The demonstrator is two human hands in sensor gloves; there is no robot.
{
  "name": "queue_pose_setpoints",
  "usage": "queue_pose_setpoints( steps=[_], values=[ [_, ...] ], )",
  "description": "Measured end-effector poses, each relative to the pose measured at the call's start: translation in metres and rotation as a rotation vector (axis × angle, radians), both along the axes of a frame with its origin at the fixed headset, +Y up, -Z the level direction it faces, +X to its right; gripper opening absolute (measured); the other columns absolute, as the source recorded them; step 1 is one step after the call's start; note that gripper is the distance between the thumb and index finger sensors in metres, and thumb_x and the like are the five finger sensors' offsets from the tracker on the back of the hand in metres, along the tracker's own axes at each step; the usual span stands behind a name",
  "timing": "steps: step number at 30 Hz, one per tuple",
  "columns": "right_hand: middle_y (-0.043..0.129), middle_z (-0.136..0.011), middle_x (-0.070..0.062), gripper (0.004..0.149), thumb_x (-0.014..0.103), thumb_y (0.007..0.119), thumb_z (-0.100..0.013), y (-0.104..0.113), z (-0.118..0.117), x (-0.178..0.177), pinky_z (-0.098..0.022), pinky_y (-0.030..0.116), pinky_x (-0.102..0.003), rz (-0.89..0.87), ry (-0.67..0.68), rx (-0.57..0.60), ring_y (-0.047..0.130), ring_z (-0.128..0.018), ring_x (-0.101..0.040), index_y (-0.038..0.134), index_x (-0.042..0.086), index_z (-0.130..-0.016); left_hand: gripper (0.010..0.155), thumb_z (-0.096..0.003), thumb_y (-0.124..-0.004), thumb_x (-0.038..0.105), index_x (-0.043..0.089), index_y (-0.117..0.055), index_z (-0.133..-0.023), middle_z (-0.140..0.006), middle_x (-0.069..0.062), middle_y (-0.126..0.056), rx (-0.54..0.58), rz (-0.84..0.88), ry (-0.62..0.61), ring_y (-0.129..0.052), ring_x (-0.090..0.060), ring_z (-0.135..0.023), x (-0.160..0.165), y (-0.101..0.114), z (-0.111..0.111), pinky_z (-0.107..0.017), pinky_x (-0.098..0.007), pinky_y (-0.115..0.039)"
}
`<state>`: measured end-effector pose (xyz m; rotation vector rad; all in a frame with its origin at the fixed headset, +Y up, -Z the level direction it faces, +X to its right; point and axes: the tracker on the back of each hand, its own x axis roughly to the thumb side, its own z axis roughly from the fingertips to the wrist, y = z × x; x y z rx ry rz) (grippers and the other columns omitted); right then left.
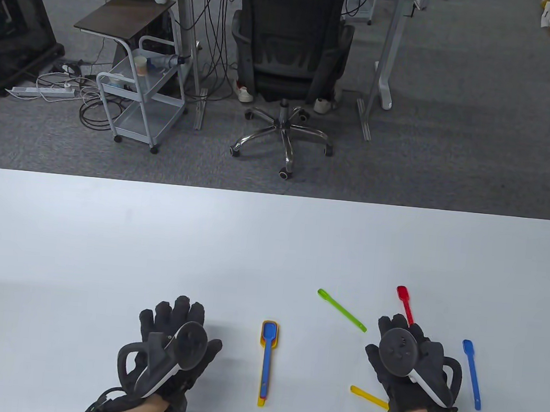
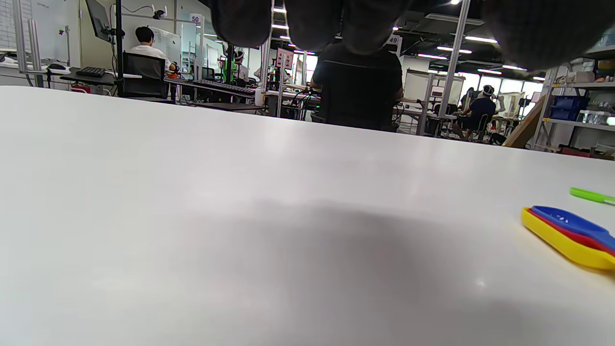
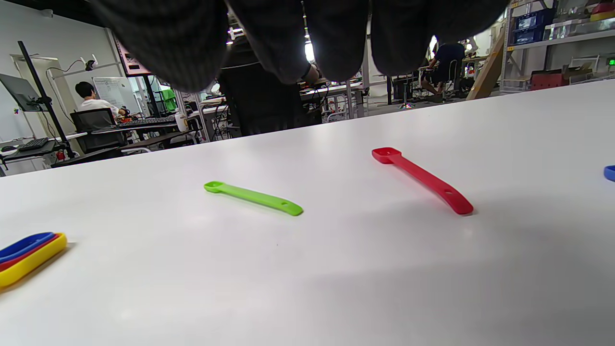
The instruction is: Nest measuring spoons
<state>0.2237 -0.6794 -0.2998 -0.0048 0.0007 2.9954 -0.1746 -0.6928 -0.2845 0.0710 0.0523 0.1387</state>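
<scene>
A nested stack of spoons [image 1: 266, 359], blue on red on yellow, lies on the white table [image 1: 157, 234] between my hands; it also shows in the left wrist view [image 2: 571, 235] and the right wrist view [image 3: 29, 257]. Loose spoons lie around my right hand: a green one [image 1: 341, 310] [image 3: 253, 197], a red one [image 1: 405, 304] [image 3: 423, 179], a blue one [image 1: 472, 374] and a small yellow one [image 1: 368, 396] partly under the hand. My left hand [image 1: 171, 351] and right hand [image 1: 408, 362] are low over the table, fingers spread, holding nothing.
The table's far edge [image 1: 276, 195] faces an office chair [image 1: 289, 68] and a small cart [image 1: 140, 98] on the carpet beyond.
</scene>
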Motion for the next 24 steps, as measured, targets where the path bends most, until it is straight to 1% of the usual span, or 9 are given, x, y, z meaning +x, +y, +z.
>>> queue_pose_setpoints(
  steps=[5,12,14,24],
  values=[
    [0.059,-0.121,-0.024,0.067,0.046,0.072,-0.052,0.003,0.001,0.003,-0.069,0.056,-0.067,-0.014,-0.011,0.023,0.064,-0.101,-0.057,0.063,0.014,-0.110,0.085,-0.0391,-0.080,0.071,0.030,-0.065,-0.111,-0.123,-0.003,-0.060,0.007,-0.035,-0.004,-0.065,-0.048,-0.115,-0.010,-0.002,-0.002,-0.082,-0.068,-0.044],
    [0.060,-0.121,-0.023,0.067,0.045,0.073,-0.052,0.008,0.000,0.006,-0.070,0.056,-0.067,-0.005,-0.032,0.050,0.064,-0.101,-0.057,0.064,0.014,-0.110,0.084,-0.0395,-0.080,0.071,0.030,-0.065,-0.111,-0.123,-0.003,-0.061,0.016,-0.024,-0.016,-0.067,-0.048,-0.115,-0.019,-0.005,-0.001,-0.082,-0.068,-0.045],
    [0.061,-0.120,-0.023,0.066,0.045,0.073,-0.052,0.009,-0.002,0.007,-0.069,0.056,-0.066,0.010,-0.041,0.056,0.064,-0.101,-0.056,0.064,0.015,-0.110,0.083,-0.0396,-0.080,0.071,0.030,-0.066,-0.111,-0.122,-0.002,-0.062,0.036,-0.034,-0.013,-0.068,-0.047,-0.114,-0.021,-0.006,-0.001,-0.082,-0.067,-0.046],
    [0.063,-0.120,-0.023,0.065,0.044,0.074,-0.052,0.012,-0.019,0.019,-0.069,0.057,-0.066,0.044,-0.116,0.033,0.066,-0.101,-0.055,0.066,0.014,-0.109,0.081,-0.0398,-0.080,0.070,0.029,-0.069,-0.109,-0.120,-0.003,-0.067,0.065,-0.012,-0.024,-0.073,-0.045,-0.112,-0.023,-0.006,0.003,-0.082,-0.065,-0.051]
  ],
)
